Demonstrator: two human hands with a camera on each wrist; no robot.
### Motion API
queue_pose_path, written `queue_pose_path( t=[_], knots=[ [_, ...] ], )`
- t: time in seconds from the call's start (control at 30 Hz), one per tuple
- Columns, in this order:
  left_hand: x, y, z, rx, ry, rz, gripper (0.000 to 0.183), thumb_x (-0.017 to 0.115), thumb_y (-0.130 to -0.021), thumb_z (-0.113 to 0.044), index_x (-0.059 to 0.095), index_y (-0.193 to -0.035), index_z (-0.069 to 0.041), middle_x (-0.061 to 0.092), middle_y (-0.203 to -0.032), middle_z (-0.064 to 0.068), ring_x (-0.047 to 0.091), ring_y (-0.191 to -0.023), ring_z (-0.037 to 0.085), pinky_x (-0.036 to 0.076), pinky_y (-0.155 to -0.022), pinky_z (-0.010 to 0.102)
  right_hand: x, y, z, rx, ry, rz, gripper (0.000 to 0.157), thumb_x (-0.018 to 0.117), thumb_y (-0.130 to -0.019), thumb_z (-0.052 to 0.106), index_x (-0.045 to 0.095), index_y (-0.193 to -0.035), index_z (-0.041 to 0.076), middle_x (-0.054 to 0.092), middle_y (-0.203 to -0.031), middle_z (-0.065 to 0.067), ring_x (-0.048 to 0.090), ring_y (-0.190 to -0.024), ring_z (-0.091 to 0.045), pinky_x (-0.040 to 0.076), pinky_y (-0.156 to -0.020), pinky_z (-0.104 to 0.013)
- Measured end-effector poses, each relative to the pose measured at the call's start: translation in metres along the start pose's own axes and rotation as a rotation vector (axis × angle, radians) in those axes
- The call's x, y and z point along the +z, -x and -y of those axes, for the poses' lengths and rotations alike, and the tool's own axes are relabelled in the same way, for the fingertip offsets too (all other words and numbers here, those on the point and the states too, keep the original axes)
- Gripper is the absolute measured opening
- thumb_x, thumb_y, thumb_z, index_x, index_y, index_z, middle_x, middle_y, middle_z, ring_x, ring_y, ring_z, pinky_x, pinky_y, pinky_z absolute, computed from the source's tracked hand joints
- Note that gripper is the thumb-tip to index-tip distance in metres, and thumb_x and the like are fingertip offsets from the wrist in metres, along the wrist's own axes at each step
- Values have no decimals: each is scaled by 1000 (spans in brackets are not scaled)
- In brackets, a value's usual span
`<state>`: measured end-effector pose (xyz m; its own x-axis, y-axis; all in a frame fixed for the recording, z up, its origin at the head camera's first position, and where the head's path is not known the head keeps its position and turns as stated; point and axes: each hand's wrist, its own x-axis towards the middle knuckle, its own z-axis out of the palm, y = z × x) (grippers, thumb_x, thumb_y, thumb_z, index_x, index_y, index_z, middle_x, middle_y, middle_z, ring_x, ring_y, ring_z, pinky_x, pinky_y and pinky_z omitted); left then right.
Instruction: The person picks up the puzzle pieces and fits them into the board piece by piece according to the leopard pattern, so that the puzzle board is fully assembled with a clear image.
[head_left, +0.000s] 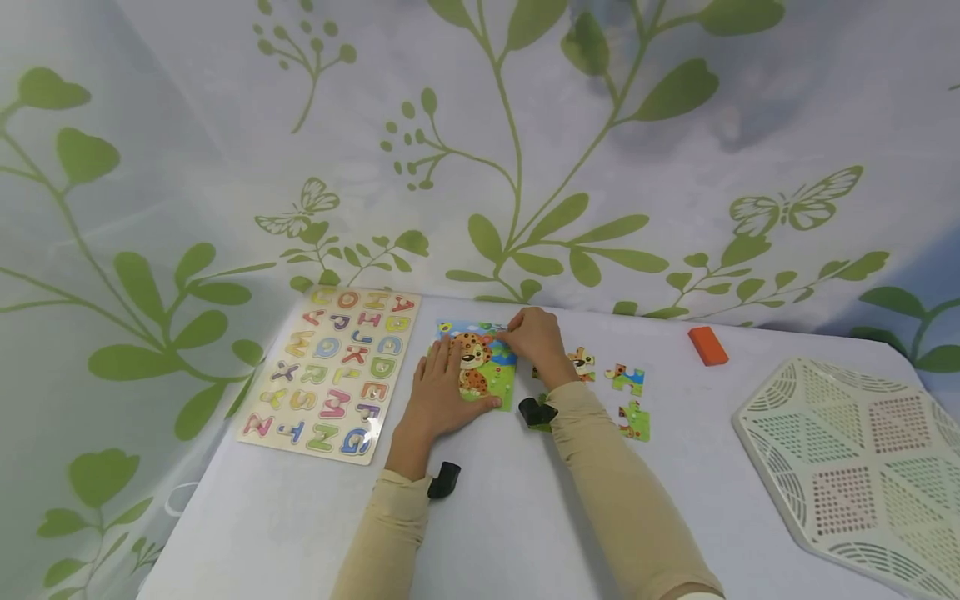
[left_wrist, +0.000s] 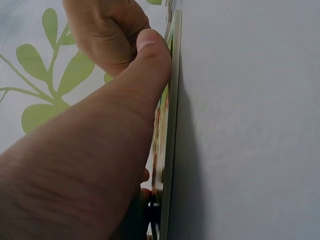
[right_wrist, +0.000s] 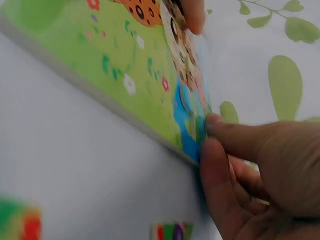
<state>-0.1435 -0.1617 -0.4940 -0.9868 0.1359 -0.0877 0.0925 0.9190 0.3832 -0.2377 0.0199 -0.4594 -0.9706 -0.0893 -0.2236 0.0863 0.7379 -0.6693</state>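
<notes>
A leopard picture puzzle board lies on the white table, green with flowers and a blue upper part. My left hand rests on its left side with fingers spread over the leopard and the thumb along the lower edge. At the upper right corner my right hand pinches the board between thumb and fingers. The right wrist view shows that thumb and fingertip right at the board's corner. Seen from the left wrist, the board's edge is thin and grey.
Right of the board lie loose puzzle pieces, some partly behind the right forearm. An alphabet board lies at the left. An orange block and a white perforated tray are at the right. A leaf-patterned curtain hangs behind.
</notes>
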Motion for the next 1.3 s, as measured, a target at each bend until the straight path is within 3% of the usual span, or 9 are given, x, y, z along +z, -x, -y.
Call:
queue_pose_path(
  t=[0.13, 0.3, 0.43, 0.53, 0.7, 0.8, 1.03, 1.17, 1.3],
  knots=[
    [4, -1, -1, 4, 2, 7, 123, 65, -81, -78, 9, -165, -8, 2, -173, 15, 2, -161, 34, 12, -129, 56, -12, 3, -24, -87, -80, 36, 39, 69, -97, 39, 70, -120, 8, 75, -112, -13, 73, -93, -27, 60, -83, -42],
    [7, -2, -2, -7, 25, -15, 127, 70, -78, -76, 8, -165, -7, 1, -173, 18, 1, -160, 37, 14, -129, 56, -37, 17, -60, -160, -54, 89, 43, 67, -99, 39, 67, -131, 11, 70, -124, -12, 68, -110, -29, 58, -84, -42],
    [6, -3, 0, -13, 55, -9, 134, 73, -75, -75, 5, -164, -2, -2, -172, 22, 0, -160, 39, 16, -129, 55, -53, 31, -78, -149, 15, 120, 51, 77, -92, 33, 65, -136, 11, 68, -122, -14, 68, -95, -27, 54, -71, -34],
    [2, -2, 4, -21, 81, -11, 137, 77, -73, -73, 5, -163, 2, -1, -171, 24, 2, -160, 39, 17, -129, 54, -55, 37, -83, -184, 80, 126, 57, 84, -86, 31, 67, -135, 8, 66, -117, -13, 63, -84, -22, 51, -71, -32],
    [-3, 0, 12, -32, 122, -1, 139, 83, -72, -65, 4, -162, 5, 1, -171, 24, 4, -160, 40, 19, -129, 54, -50, 43, -79, -260, 162, 106, 50, 86, -83, 28, 73, -125, 4, 66, -115, -15, 60, -94, -24, 53, -85, -41],
    [-4, 1, 14, -22, 137, 9, 138, 85, -73, -61, 3, -161, 6, 2, -171, 25, 6, -159, 41, 18, -129, 54, -50, 46, -75, -255, 172, 95, 41, 86, -83, 26, 74, -115, 3, 65, -113, -14, 60, -96, -27, 53, -87, -45],
    [-2, 0, 13, -30, 152, 0, 139, 85, -73, -63, 1, -162, 4, 3, -171, 24, 7, -159, 40, 18, -129, 54, -53, 49, -67, -236, 66, 79, 12, 72, -96, 23, 69, -101, 13, 71, -97, -5, 63, -90, -22, 51, -78, -36],
    [0, -1, 11, -44, 148, -14, 139, 84, -73, -63, 1, -162, 5, 5, -170, 26, 9, -159, 41, 19, -128, 54, -46, 43, -54, -261, -4, 62, 12, 67, -100, 29, 70, -103, 18, 73, -99, -2, 67, -92, -20, 52, -77, -35],
    [0, -1, 10, -68, 157, -15, 140, 85, -72, -62, 0, -162, 5, 3, -171, 25, 7, -160, 39, 16, -130, 51, -24, 35, -31, -276, -76, 95, 16, 66, -101, 30, 70, -109, 16, 74, -104, -5, 71, -89, -17, 55, -73, -32]
  ],
)
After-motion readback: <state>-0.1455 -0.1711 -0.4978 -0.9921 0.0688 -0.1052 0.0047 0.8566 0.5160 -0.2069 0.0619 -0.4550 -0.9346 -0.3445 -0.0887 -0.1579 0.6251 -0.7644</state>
